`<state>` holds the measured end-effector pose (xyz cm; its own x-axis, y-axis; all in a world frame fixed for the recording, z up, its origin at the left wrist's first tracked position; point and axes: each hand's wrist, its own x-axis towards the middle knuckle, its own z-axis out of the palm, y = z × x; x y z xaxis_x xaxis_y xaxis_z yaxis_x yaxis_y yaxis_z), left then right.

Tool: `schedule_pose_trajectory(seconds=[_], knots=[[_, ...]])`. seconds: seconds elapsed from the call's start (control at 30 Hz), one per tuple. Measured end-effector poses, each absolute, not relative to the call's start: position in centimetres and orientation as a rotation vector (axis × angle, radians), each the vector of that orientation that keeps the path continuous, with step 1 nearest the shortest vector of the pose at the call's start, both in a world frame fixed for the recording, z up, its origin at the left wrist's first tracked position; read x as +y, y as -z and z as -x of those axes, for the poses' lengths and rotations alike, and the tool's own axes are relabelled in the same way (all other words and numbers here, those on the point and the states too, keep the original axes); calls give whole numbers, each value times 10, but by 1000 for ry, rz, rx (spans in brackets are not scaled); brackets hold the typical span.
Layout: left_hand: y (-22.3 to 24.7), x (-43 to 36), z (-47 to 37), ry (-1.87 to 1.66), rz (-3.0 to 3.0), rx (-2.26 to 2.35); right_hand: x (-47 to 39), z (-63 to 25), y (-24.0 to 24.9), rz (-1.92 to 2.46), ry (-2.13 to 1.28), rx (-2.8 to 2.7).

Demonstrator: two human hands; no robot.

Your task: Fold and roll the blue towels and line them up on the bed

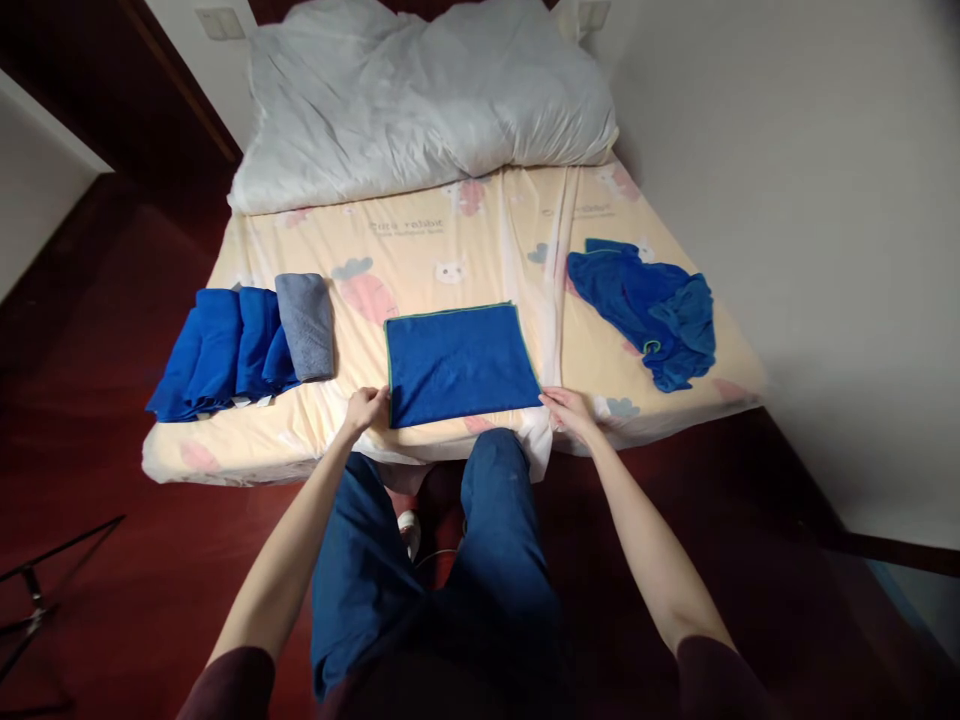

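Observation:
A blue towel [461,365] with green edging lies flat as a rectangle near the front edge of the bed. My left hand [366,408] pinches its left edge, close to the near left corner. At the near right corner, my right hand [566,410] grips the towel between thumb and fingers. Several rolled or folded blue towels [214,345] lie side by side to the left, with a grey towel [306,325] at their right end. A crumpled pile of blue towels [649,310] rests on the right side of the bed.
The bed [442,250] has a cream sheet printed with carrots and rabbits. A white quilt [427,100] is bunched at the far end. A white wall [810,220] stands on the right. Black metal legs [34,590] stand on the dark red floor at left.

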<state>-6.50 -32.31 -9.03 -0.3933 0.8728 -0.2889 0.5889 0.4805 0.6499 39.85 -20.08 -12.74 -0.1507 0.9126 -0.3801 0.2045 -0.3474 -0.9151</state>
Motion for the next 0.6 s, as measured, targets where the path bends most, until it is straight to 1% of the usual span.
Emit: schedule_pose_trajectory(seconds=[0.2, 0.37, 0.5, 0.6], knots=[[92, -223, 89, -628, -1109, 2227, -192, -409, 133, 1479, -1426, -1507], [100, -176, 101, -631, -1109, 2355, -184, -413, 133, 1519, -1345, -1668], [103, -164, 110, -657, -1115, 2330, -140, -392, 119, 1551, -1093, -1909], [104, -151, 116, -784, -1061, 2315, -82, -358, 112, 1612, -926, -1934]])
